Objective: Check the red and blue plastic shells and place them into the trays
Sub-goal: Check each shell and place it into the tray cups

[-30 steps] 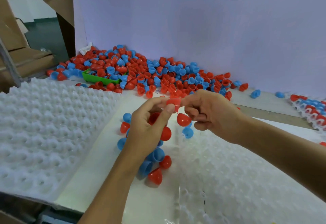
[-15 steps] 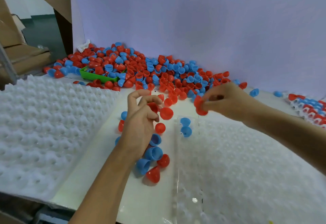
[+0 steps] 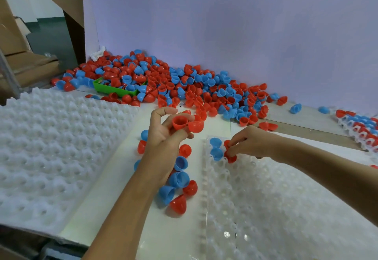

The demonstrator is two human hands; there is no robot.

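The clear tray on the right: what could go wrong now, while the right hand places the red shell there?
1. The right hand pinches a red shell beside two blue shells in the clear tray; a careless push may knock them out.
2. The left hand holds two red shells loosely; one may drop.
3. Loose shells near the tray edge may roll.

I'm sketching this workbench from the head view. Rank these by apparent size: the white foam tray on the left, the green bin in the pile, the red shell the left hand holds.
1. White foam tray
2. Green bin, partly buried
3. Red shell in the left hand
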